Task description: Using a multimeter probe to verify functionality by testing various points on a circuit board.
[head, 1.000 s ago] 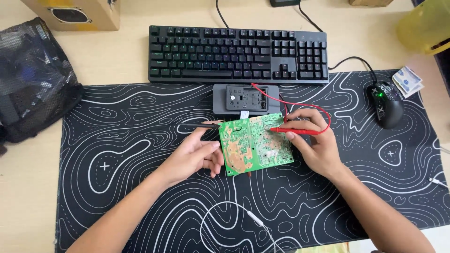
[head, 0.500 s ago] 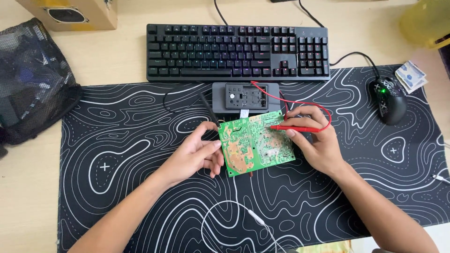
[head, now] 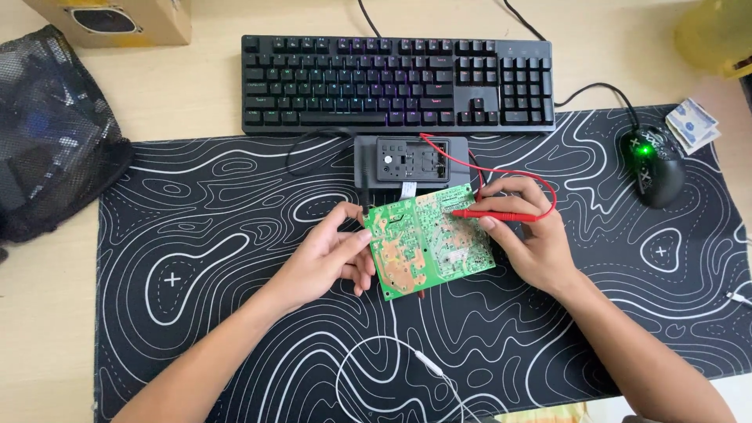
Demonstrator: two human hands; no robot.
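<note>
- Green circuit board [head: 427, 241] sits mid-mat, long axis tilted — between both hands.
- Left hand [head: 329, 258]: fingers pinch board's left edge.
- Right hand [head: 526, 239] closed on red probe [head: 493, 213], tip pointing left onto board's top-right — nearer hand.

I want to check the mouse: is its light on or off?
On. The mouse at the mat's right end shows a bright green glow near its wheel.
</note>
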